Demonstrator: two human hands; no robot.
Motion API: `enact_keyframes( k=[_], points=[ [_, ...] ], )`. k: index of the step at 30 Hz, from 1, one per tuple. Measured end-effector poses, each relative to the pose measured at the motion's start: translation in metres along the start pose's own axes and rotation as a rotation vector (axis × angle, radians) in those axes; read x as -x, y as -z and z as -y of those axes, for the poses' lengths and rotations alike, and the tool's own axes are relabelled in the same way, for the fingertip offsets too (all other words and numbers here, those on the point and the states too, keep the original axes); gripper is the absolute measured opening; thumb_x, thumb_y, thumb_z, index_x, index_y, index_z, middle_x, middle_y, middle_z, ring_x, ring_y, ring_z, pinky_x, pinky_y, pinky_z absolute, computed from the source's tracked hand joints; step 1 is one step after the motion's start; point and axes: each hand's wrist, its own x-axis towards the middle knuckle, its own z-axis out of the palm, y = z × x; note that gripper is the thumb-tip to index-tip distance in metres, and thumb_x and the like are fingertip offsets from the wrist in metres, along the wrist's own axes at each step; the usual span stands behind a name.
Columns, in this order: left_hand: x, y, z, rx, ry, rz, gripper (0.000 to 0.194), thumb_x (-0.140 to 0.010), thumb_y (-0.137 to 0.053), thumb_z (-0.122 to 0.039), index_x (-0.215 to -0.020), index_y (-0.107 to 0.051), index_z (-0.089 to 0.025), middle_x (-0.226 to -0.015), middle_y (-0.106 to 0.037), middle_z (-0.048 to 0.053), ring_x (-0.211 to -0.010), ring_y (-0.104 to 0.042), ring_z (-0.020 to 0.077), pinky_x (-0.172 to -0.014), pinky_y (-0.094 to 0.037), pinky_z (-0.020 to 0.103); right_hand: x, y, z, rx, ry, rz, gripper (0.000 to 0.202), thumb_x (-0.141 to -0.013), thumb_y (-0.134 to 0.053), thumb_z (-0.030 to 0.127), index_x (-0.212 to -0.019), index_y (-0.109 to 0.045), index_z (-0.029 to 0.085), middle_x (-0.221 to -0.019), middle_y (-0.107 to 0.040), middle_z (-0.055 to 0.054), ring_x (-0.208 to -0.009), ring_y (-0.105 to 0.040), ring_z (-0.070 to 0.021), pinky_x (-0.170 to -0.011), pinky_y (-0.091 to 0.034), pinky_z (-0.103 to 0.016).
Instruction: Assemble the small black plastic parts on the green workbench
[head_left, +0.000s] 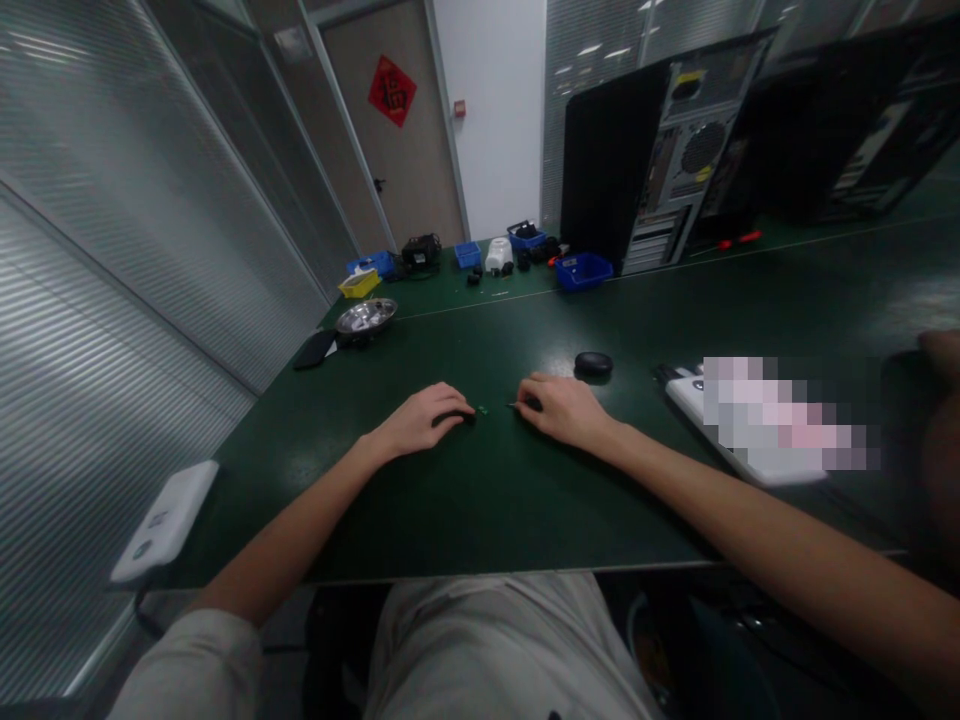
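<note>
My left hand (426, 418) rests on the green tabletop with thumb and fingers closed around a small black piece (454, 415). What kind of piece it is, I cannot make out. Opposite it, my right hand (562, 405) pinches a small dark tool (533, 403) whose thin pale tip points left; most of it is hidden by the fingers. Tiny green bits (482, 410) lie on the table between the two hands, closer to the left fingertips. Just beyond my right hand sits a black rounded object (593, 364), shaped like a computer mouse.
A white device (739, 440) lies to the right, partly pixelated, near another person's hand (941, 355). A metal dish (367, 316) stands back left. Blue bins (583, 270) and a computer tower (637, 165) line the back. A white box (165, 520) is at the left edge.
</note>
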Motion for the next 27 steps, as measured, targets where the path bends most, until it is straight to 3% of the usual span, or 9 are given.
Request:
enact_keyframes(
  k=[4, 9, 12, 14, 17, 21, 24, 27],
  points=[
    [-0.004, -0.008, -0.003, 0.024, 0.003, -0.036, 0.030, -0.104, -0.052, -0.021, -0.129, -0.069, -0.022, -0.132, -0.066, 0.010, -0.125, -0.059, 0.0220, -0.110, -0.047, 0.044, 0.000, -0.001, -0.001, -0.014, 0.004, -0.005, 0.017, -0.098, -0.060, 0.035, -0.101, -0.071, 0.023, -0.103, -0.068, -0.005, -0.082, -0.062, -0.0181, -0.064, -0.034, -0.028],
    [-0.012, -0.019, -0.015, 0.026, -0.014, 0.000, 0.031, -0.106, -0.050, -0.024, -0.132, -0.065, -0.020, -0.130, -0.068, 0.010, -0.123, -0.061, 0.0207, -0.109, -0.048, 0.042, -0.001, -0.004, -0.003, -0.005, 0.011, -0.027, 0.018, -0.098, -0.059, 0.037, -0.100, -0.070, 0.023, -0.101, -0.068, -0.005, -0.082, -0.061, -0.0183, -0.062, -0.032, -0.028],
    [-0.007, -0.013, -0.003, -0.034, 0.031, -0.011, 0.031, -0.105, -0.051, -0.024, -0.132, -0.065, -0.020, -0.128, -0.067, 0.010, -0.120, -0.062, 0.0211, -0.107, -0.049, 0.041, -0.001, -0.005, -0.004, 0.007, 0.012, -0.026, 0.019, -0.099, -0.058, 0.039, -0.101, -0.070, 0.024, -0.101, -0.068, -0.005, -0.079, -0.060, -0.0176, -0.061, -0.031, -0.028],
    [0.005, -0.001, 0.020, -0.083, 0.115, -0.028, 0.032, -0.104, -0.051, -0.024, -0.133, -0.064, -0.021, -0.129, -0.067, 0.010, -0.120, -0.062, 0.0219, -0.106, -0.049, 0.042, -0.001, -0.004, -0.004, 0.004, 0.014, -0.018, 0.020, -0.099, -0.058, 0.039, -0.104, -0.070, 0.024, -0.103, -0.068, -0.005, -0.078, -0.060, -0.0174, -0.061, -0.032, -0.028],
    [0.042, 0.027, 0.068, -0.185, 0.345, -0.086, 0.032, -0.102, -0.053, -0.026, -0.131, -0.066, -0.020, -0.129, -0.067, 0.010, -0.120, -0.062, 0.0245, -0.106, -0.049, 0.043, 0.000, -0.004, -0.003, -0.005, 0.011, -0.017, 0.020, -0.099, -0.058, 0.039, -0.105, -0.071, 0.024, -0.104, -0.068, -0.005, -0.080, -0.061, -0.0177, -0.061, -0.033, -0.028],
    [0.121, 0.076, 0.129, -0.387, 0.728, -0.265, 0.034, -0.098, -0.052, -0.027, -0.123, -0.069, -0.013, -0.129, -0.068, 0.014, -0.120, -0.062, 0.0283, -0.108, -0.045, 0.041, -0.001, -0.005, -0.004, -0.018, 0.010, -0.040, 0.019, -0.098, -0.059, 0.039, -0.102, -0.071, 0.024, -0.102, -0.068, -0.005, -0.079, -0.061, -0.0177, -0.061, -0.033, -0.028],
    [0.177, 0.104, 0.155, -0.503, 1.013, -0.371, 0.033, -0.094, -0.055, -0.026, -0.117, -0.071, -0.009, -0.119, -0.072, 0.015, -0.111, -0.065, 0.0293, -0.100, -0.047, 0.038, -0.001, -0.006, -0.005, -0.032, 0.016, -0.035, 0.019, -0.098, -0.060, 0.039, -0.101, -0.071, 0.023, -0.101, -0.069, -0.005, -0.079, -0.061, -0.0175, -0.062, -0.034, -0.029],
    [0.207, 0.117, 0.170, -0.532, 1.174, -0.418, 0.029, -0.094, -0.058, -0.026, -0.113, -0.073, -0.011, -0.103, -0.075, 0.008, -0.101, -0.066, 0.0249, -0.092, -0.048, 0.032, 0.000, -0.005, -0.006, -0.030, 0.016, -0.035, 0.021, -0.099, -0.059, 0.040, -0.102, -0.071, 0.023, -0.101, -0.069, -0.005, -0.081, -0.062, -0.0179, -0.063, -0.035, -0.029]
  ],
)
